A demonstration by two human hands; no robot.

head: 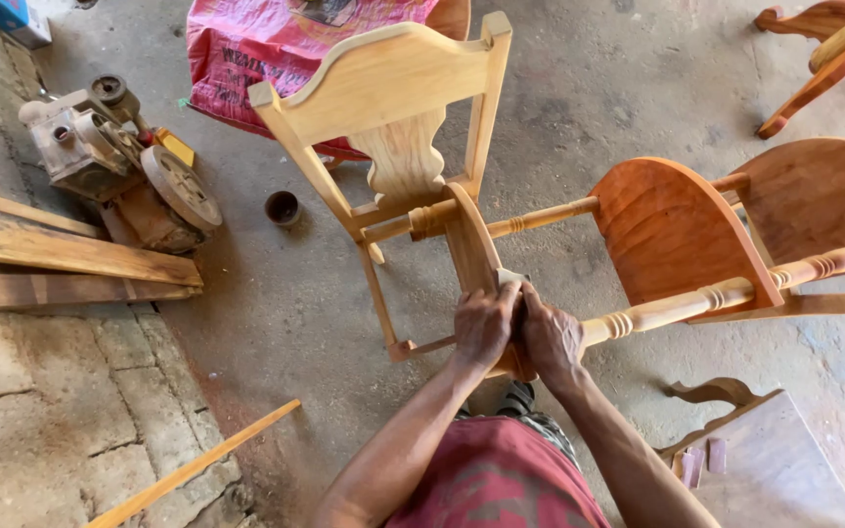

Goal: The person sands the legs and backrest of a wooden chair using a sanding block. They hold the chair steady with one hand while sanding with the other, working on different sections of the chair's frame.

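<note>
While both hands (518,332) clasp sandpaper (509,279) on a panel (469,240), a chair (393,108) stands behind.

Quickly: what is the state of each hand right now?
Left hand: closed on the curved wooden panel.
Right hand: pressed on the same panel's edge; its grip cannot be told.

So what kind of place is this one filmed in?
Most likely a small furniture workshop: unfinished wooden chair frame, turned spindles, planks and an old motor-driven machine on a bare concrete floor.
</note>
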